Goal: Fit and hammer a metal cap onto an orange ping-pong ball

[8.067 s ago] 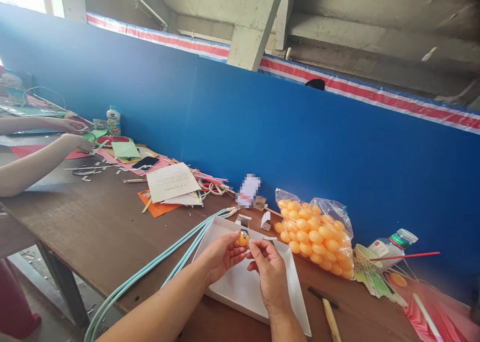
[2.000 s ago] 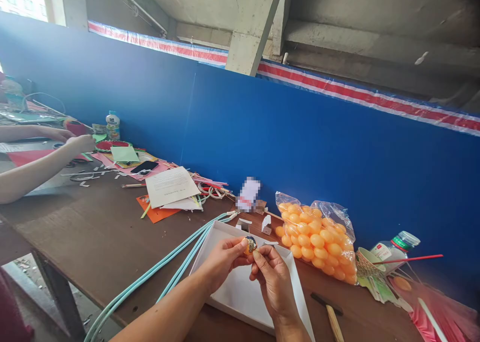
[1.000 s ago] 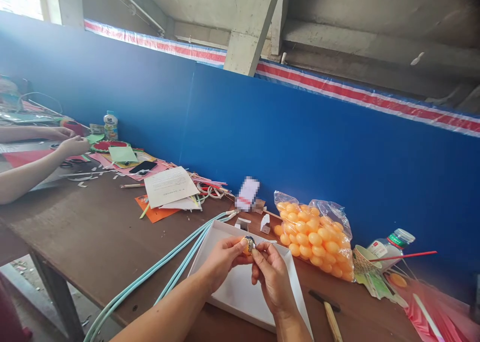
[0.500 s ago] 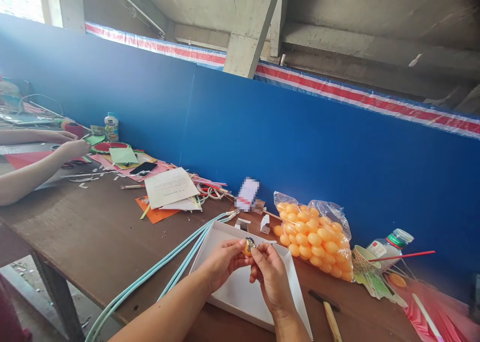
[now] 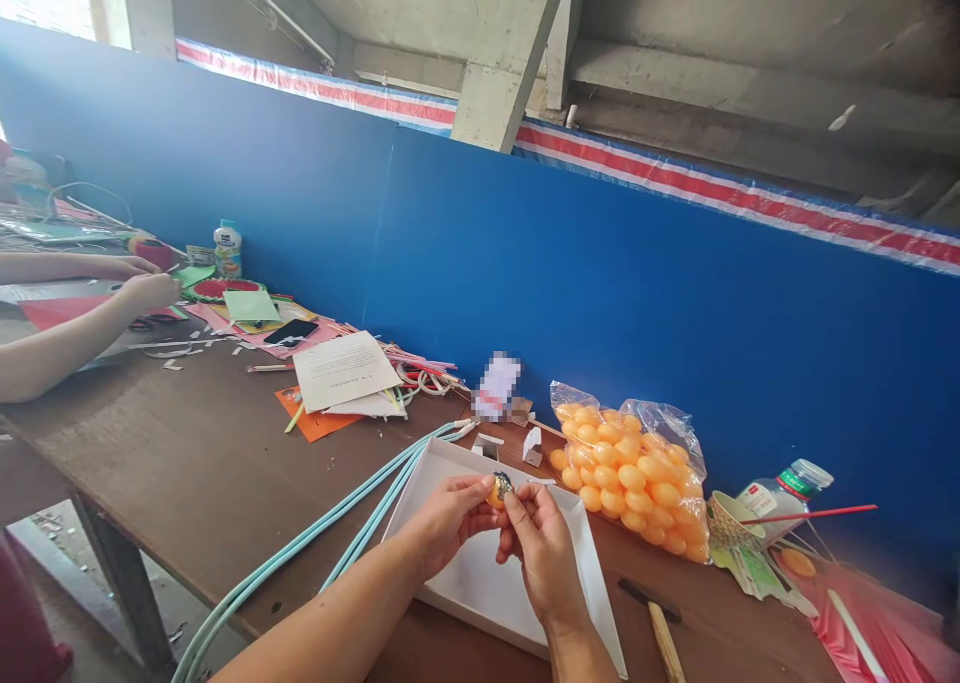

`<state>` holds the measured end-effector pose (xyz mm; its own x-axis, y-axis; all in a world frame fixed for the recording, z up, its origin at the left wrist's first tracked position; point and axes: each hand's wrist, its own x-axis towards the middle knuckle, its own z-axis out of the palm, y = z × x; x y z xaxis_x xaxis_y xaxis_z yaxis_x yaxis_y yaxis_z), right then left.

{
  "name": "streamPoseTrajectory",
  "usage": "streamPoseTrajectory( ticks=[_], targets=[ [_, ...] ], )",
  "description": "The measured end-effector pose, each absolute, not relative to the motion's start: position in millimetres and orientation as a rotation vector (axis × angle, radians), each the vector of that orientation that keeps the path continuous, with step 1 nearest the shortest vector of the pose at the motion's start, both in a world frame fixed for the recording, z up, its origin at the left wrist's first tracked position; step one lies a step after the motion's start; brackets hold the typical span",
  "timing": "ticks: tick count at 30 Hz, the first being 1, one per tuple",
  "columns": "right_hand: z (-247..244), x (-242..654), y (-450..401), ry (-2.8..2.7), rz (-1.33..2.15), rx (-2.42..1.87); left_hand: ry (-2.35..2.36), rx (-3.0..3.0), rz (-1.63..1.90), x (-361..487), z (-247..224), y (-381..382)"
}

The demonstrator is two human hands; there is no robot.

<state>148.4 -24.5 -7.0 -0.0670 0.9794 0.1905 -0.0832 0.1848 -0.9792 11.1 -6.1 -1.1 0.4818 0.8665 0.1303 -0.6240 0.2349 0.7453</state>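
Between my two hands is a small orange ball (image 5: pixel 496 493) with a dark, gold-flecked covering over part of it. My left hand (image 5: pixel 459 516) pinches it from the left with thumb and fingertips. From the other side, my right hand (image 5: pixel 536 533) is closed, its thumb and finger pressed at the covered part; the other fingers curl in. Below both hands lies a shallow white box lid (image 5: pixel 480 603), its inside facing up. A clear plastic bag of orange balls (image 5: pixel 630 473) lies just behind and to the right.
A hammer (image 5: pixel 660 628) lies right of the lid. Beyond it stand a paper cup (image 5: pixel 731 523) with a red stick, a jar (image 5: pixel 799 488) and pink sheets (image 5: pixel 877 613). Pale blue tubes (image 5: pixel 315 553) run along the left. Another person's hands (image 5: pixel 146 283) work among papers far left.
The view has shifted slightly. My hands keep their hold on the ball in nearly the same pose above the lid.
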Motion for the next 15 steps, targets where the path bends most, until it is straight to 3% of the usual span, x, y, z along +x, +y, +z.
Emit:
streamPoseTrajectory(
  ticks=[15],
  targets=[
    [3,142,-36,-1.285,1.073,-0.96,0.264,0.712,0.925,9,1,-6]
  ],
)
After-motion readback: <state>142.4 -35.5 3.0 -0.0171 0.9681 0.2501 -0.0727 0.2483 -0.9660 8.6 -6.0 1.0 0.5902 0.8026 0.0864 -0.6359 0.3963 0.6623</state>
